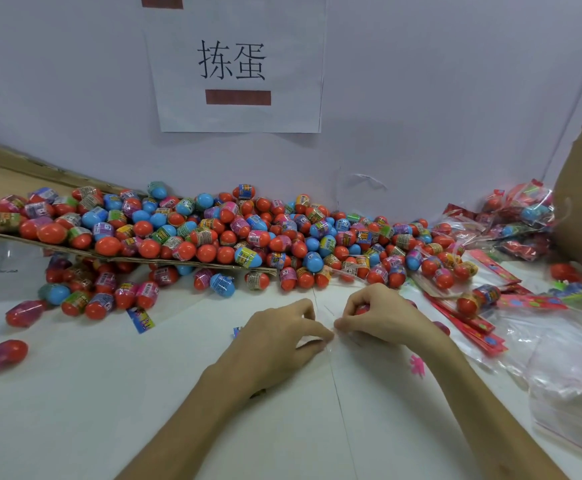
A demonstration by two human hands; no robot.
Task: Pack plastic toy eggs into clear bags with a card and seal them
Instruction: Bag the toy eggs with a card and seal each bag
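On a white table (109, 393), beneath a paper sign (237, 64) on the wall, a person's two bare hands met at the middle of the work surface. The left hand (282, 336) pinched thumb against forefinger on the edge of a thin clear bag (351, 340), its other fingers curled. The right hand (383, 317) pinched the same edge just beside it, so that the fingertips of the two hands almost touched. The film was so clear that its outline could hardly be made out. A red egg (362, 310) showed under the right hand's curled fingers; whether it sat inside the bag could not be told.

Behind the hands a heap of eggs (248, 233), red, blue, pink and green, ran along the foot of the wall. Part of the heap lay on a tilted cardboard sheet (192, 263), and strays were scattered across the table to the left. To the right of the hands lay a stack of red cards (476, 325), and nearer the table's edge a pile of empty bags (566, 382). Filled packs (521, 216) were heaped against the wall at far right.
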